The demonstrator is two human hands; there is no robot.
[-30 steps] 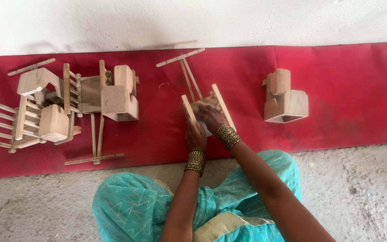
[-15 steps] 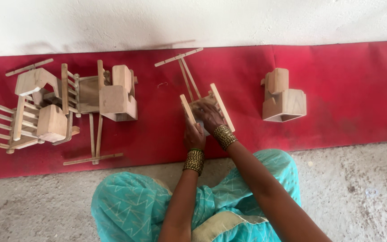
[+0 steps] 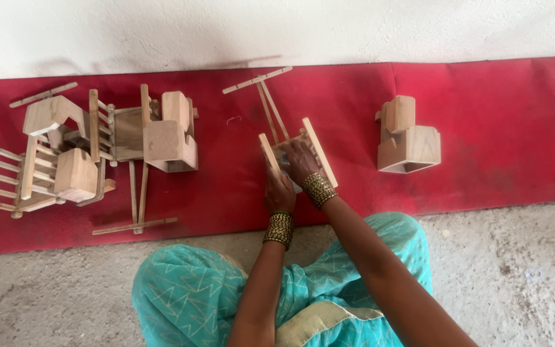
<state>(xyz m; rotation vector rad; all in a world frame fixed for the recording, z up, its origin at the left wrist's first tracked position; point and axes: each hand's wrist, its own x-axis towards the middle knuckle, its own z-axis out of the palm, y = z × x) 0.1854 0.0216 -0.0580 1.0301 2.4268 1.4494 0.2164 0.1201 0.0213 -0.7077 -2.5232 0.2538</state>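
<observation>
Red mat [image 3: 483, 96] runs along the wall. Finished wooden pieces [image 3: 97, 148] cluster at its left end; a block assembly [image 3: 409, 138] sits right. Centred, the small wooden frame [image 3: 319, 151] looks light, stiff, thin-railed: grip by the side rails. Left hand [image 3: 279, 191] and right hand [image 3: 300, 160] both clasp it.

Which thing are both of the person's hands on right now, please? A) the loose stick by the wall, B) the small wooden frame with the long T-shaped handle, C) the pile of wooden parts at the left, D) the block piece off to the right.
B: the left hand and right hand both rest on the frame at the middle of the red mat.
</observation>
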